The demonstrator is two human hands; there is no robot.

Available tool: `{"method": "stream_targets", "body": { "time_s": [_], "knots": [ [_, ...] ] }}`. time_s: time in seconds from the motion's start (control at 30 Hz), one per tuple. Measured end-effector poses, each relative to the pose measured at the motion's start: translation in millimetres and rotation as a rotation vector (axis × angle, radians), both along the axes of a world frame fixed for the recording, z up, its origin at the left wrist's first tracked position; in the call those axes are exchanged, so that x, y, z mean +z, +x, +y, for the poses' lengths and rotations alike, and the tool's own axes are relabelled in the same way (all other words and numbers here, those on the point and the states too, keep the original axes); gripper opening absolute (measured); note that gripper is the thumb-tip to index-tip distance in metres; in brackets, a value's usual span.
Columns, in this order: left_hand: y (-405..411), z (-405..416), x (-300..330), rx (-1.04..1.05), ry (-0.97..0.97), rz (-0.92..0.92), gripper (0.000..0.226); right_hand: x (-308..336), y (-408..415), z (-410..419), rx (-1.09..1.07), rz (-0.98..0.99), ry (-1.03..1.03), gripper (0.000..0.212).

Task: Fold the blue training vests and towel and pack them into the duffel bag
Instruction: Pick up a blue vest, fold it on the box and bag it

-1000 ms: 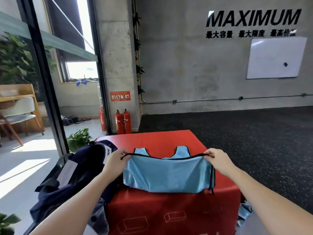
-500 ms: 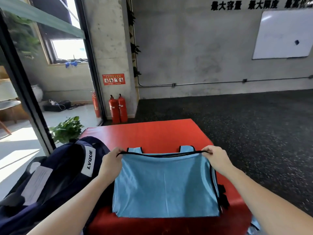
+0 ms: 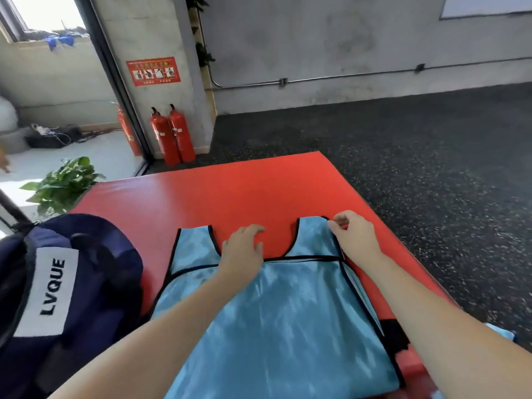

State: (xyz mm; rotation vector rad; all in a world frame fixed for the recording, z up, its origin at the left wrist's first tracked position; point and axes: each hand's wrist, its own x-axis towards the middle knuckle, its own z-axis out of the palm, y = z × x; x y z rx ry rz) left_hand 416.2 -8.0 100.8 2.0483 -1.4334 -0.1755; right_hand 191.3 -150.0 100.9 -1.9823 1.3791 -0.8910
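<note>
Grey concrete walls and a dark speckled floor (image 3: 417, 168) surround a red mat (image 3: 230, 191), on which a blue training vest (image 3: 288, 312) is laid flat with its two shoulder straps pointing away from the person. To the left, touching the mat's edge, a navy duffel bag (image 3: 66, 283) with a white LVQUE label is seen, its opening facing up; whether anything is packed inside cannot be told. The left hand (image 3: 241, 251) is rested at the neckline between the straps, fingers loosely spread and holding nothing. The right hand (image 3: 354, 234) is placed at the far right strap, where the fabric appears to be pinched between thumb and fingertips, though the contact itself is small and partly hidden. A scrap of light blue cloth (image 3: 501, 332) is visible beyond the mat's right edge; it cannot be said whether this is another vest or the towel. The step in hand is judged to be the flattening of the vest before folding. It would be done well if the straps were drawn straight and level, the wrinkles were swept outward from the centre with a flat palm, and the black-trimmed side edges were lined up before any fold is made, since the slippery fabric is likely to slide on the smooth mat.
</note>
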Motion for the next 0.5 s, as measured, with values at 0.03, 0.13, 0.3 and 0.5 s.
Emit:
{"method": "stream_targets", "body": {
  "time_s": [0.03,0.13,0.3,0.5],
  "knots": [
    [-11,-14,-1,-0.039,0.004,0.039,0.034,-1,3,-5,-0.004,-0.009,0.005,0.019],
    [-36,-57,0,-0.093,0.021,0.133,0.03,-7,13,-19,-0.016,-0.022,0.055,0.027],
    [-54,-102,4,-0.046,0.008,0.284,0.025,-13,18,-31,-0.024,0.05,0.11,0.028],
    [-58,-116,0,-0.001,-0.013,0.427,0.021,-12,16,-40,-0.072,0.01,0.101,0.008]
  ]
}}
